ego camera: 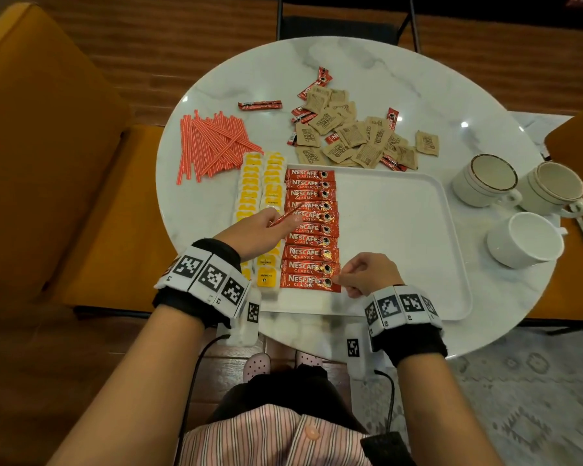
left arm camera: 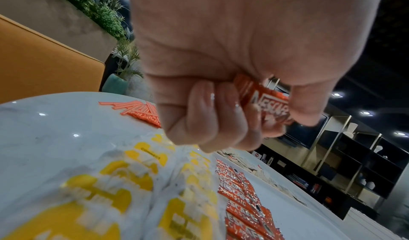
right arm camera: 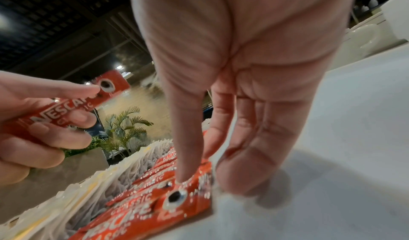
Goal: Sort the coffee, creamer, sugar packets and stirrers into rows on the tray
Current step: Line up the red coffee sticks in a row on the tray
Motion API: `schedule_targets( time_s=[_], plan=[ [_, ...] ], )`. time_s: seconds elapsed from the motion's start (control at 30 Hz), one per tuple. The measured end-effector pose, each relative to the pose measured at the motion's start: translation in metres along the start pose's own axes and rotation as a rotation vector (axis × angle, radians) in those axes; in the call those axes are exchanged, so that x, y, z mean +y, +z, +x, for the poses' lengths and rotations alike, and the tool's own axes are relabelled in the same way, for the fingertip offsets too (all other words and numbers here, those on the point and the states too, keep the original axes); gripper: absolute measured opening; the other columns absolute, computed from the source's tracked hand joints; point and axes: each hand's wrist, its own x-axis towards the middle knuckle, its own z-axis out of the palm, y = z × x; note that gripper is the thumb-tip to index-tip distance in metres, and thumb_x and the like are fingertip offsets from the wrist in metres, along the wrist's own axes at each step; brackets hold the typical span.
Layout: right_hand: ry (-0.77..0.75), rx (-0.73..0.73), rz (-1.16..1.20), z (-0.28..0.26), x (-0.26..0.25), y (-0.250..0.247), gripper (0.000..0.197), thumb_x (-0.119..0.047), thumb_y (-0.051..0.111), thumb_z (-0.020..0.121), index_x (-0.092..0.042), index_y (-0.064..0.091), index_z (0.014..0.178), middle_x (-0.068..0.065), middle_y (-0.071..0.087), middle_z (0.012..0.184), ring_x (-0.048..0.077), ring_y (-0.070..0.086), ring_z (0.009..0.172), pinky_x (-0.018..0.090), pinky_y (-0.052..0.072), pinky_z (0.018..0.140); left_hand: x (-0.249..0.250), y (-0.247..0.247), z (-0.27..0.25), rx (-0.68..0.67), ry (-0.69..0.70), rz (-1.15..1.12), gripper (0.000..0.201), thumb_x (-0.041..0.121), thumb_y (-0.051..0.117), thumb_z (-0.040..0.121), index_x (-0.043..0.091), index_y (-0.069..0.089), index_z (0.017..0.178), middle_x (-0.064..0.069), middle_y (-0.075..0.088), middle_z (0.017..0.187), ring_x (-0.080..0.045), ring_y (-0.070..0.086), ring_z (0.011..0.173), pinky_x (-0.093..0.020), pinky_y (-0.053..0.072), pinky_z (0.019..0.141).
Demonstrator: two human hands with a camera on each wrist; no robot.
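A white tray point(ego camera: 401, 230) lies on the round marble table. Along its left side runs a row of red Nescafe coffee packets point(ego camera: 310, 227), with two rows of yellow-and-white creamer packets point(ego camera: 270, 186) further left. My left hand point(ego camera: 283, 223) hovers over the row's middle, gripping one coffee packet point(left arm camera: 270, 107) between thumb and curled fingers. My right hand point(ego camera: 350, 277) is at the right end of the nearest coffee packet point(right arm camera: 175, 198); its thumb point(right arm camera: 181, 174) presses on top and its straight fingers point(right arm camera: 254, 165) rest on the tray beside it.
Red striped stirrers point(ego camera: 212, 142) lie heaped at the far left. Brown sugar packets point(ego camera: 354, 136), mixed with loose coffee packets point(ego camera: 260, 104), are piled behind the tray. White cups point(ego camera: 485, 179) stand to the tray's right. An orange chair point(ego camera: 48, 129) is on the left.
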Motion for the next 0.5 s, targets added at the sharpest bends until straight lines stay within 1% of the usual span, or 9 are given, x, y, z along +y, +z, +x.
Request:
schedule_targets(
  time_s=[0.03,0.07,0.1,0.13,0.23,0.27,0.33,0.43,0.5],
  plan=[
    [-0.005,0.016,0.009,-0.001,-0.001,-0.002,0.021,-0.019,0.072,0.078,-0.014,0.052,0.076,0.001,0.059,0.065,0.011,0.054,0.052,0.02,0.048,0.056,0.002,0.001,-0.001,0.005,-0.007,-0.013,0.041,0.056,0.03,0.093,0.017,0.043,0.094,0.005,0.041,0.076,-0.006,0.026,0.059,-0.023,0.029,0.052],
    [-0.015,0.039,0.029,-0.001,-0.002,-0.005,0.021,-0.023,0.07,0.08,-0.014,0.051,0.082,0.002,0.059,0.066,0.011,0.054,0.052,0.019,0.046,0.053,0.005,0.002,-0.003,-0.001,-0.011,-0.024,0.042,0.055,0.024,0.094,0.02,0.045,0.098,0.005,0.043,0.082,-0.009,0.045,0.063,-0.022,0.03,0.053],
    [-0.03,0.062,0.071,-0.001,-0.004,-0.008,0.023,-0.027,0.068,0.081,-0.013,0.051,0.089,0.003,0.059,0.067,0.012,0.054,0.052,0.021,0.046,0.053,0.008,0.003,-0.004,-0.015,-0.013,-0.038,0.043,0.054,0.019,0.095,0.022,0.048,0.102,0.001,0.046,0.09,-0.005,0.049,0.09,-0.022,0.032,0.055],
    [-0.046,0.075,0.142,0.0,-0.006,-0.011,0.026,-0.028,0.066,0.083,-0.012,0.05,0.096,0.004,0.059,0.069,0.014,0.054,0.052,0.024,0.048,0.057,0.012,0.004,-0.005,-0.032,-0.014,-0.051,0.046,0.051,0.015,0.097,0.023,0.05,0.104,-0.007,0.05,0.102,-0.012,0.051,0.074,-0.025,0.037,0.059],
    [-0.077,0.036,0.463,-0.006,-0.016,-0.017,0.031,-0.025,0.06,0.088,-0.008,0.048,0.111,0.01,0.059,0.074,0.018,0.055,0.055,0.028,0.051,0.059,0.02,0.008,-0.008,-0.078,-0.007,0.008,0.048,0.039,0.014,0.101,0.017,0.054,0.115,-0.019,0.043,0.135,-0.038,0.046,0.117,-0.039,0.042,0.092],
    [-0.082,-0.001,0.56,-0.009,-0.019,-0.017,0.028,-0.024,0.058,0.089,-0.008,0.049,0.11,0.012,0.06,0.075,0.019,0.056,0.056,0.026,0.051,0.056,0.021,0.01,-0.008,-0.092,-0.002,0.054,0.046,0.036,0.016,0.102,0.014,0.053,0.121,-0.019,0.043,0.135,-0.037,0.043,0.122,-0.036,0.04,0.093],
    [-0.096,-0.074,0.676,-0.014,-0.024,-0.017,0.024,-0.024,0.056,0.09,-0.007,0.051,0.106,0.014,0.062,0.076,0.02,0.058,0.058,0.024,0.053,0.055,0.017,0.015,-0.005,-0.105,0.031,0.11,0.04,0.038,0.024,0.101,0.016,0.05,0.123,-0.013,0.052,0.124,-0.029,0.05,0.113,-0.029,0.04,0.083],
    [-0.157,-0.116,0.68,-0.016,-0.02,-0.013,0.024,-0.012,0.063,0.085,-0.008,0.053,0.107,0.01,0.064,0.075,0.016,0.062,0.056,0.024,0.056,0.062,0.009,0.021,0.001,-0.122,0.117,0.14,0.018,0.037,0.038,0.098,0.025,0.051,0.098,0.001,0.053,0.099,-0.015,0.049,0.092,-0.027,0.038,0.074],
    [-0.196,-0.112,0.648,-0.016,-0.014,-0.012,0.027,-0.001,0.063,0.083,-0.008,0.056,0.107,0.008,0.063,0.069,0.012,0.062,0.054,0.025,0.056,0.065,0.008,0.023,0.001,-0.13,0.154,0.143,0.013,0.035,0.043,0.097,0.025,0.051,0.096,0.005,0.052,0.095,-0.012,0.047,0.091,-0.025,0.036,0.076]
  ],
)
